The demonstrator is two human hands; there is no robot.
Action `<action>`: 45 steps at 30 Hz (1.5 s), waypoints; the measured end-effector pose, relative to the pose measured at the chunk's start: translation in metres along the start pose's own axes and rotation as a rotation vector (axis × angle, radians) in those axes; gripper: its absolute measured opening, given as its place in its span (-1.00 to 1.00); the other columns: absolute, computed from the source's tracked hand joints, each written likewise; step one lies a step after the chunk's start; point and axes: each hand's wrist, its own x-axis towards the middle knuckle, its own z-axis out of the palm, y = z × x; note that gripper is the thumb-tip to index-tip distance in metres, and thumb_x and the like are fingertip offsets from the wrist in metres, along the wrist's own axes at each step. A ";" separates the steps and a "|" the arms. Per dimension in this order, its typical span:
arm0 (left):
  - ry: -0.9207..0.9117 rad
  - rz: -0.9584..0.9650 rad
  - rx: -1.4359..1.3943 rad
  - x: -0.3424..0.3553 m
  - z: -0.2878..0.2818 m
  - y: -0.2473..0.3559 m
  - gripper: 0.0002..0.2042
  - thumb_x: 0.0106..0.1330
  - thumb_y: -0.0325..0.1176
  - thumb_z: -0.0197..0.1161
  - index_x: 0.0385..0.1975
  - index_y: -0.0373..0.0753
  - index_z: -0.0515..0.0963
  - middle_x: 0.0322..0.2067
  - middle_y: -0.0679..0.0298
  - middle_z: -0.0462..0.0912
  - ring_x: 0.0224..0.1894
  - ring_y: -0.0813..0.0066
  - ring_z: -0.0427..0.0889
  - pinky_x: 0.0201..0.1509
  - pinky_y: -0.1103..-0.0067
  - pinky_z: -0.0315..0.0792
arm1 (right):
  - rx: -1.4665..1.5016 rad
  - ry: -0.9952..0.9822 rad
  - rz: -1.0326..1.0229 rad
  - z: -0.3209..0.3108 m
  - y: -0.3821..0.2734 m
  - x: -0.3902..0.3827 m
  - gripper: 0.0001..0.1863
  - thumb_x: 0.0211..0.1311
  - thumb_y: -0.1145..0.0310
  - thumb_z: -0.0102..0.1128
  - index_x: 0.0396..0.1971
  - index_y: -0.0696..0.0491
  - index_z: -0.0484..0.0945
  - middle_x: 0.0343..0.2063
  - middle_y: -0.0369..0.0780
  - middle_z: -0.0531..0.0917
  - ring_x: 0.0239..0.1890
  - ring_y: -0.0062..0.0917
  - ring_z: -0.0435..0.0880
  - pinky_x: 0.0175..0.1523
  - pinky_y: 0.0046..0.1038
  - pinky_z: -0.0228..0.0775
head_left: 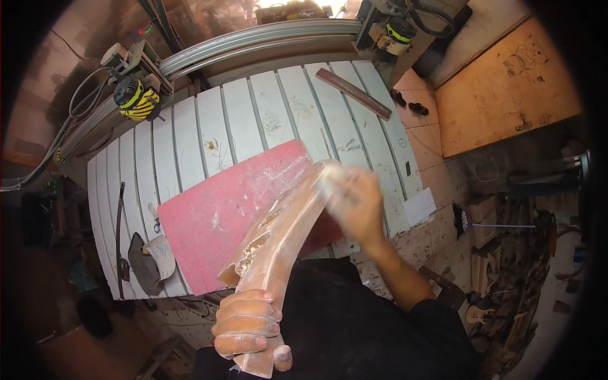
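Observation:
A long, curved piece of carved wood point(283, 239) slants up from my lap over the front edge of the table. It is dusted pale and has openwork carving along its left side. My left hand point(248, 322) is closed around its near, narrow end, with the thumb on the right side. At the far end my right hand point(353, 201) lies against the wood, smeared by motion. Something whitish shows at its fingers, too blurred to name. Below the wood's far part, a dusty pink board point(218, 212) rests on the table.
The slatted white table point(185, 130) carries a dark wooden bar point(354, 95) and a curved black strip point(120, 228). A metal rail point(259, 43) with yellow-black spindle machines point(136, 98) spans the back. White paper point(419, 206) lies at the right edge.

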 end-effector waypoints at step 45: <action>0.107 -0.072 -0.018 0.013 -0.011 -0.008 -0.62 0.18 -0.28 0.42 -0.14 -0.20 0.37 -0.46 0.25 0.55 -0.40 0.34 0.63 -0.03 0.21 0.62 | -0.022 -0.640 0.127 -0.036 -0.007 0.001 -0.02 0.07 0.21 0.46 0.54 -0.03 0.26 -0.24 -0.03 0.68 -0.12 -0.06 0.60 0.09 -0.14 0.50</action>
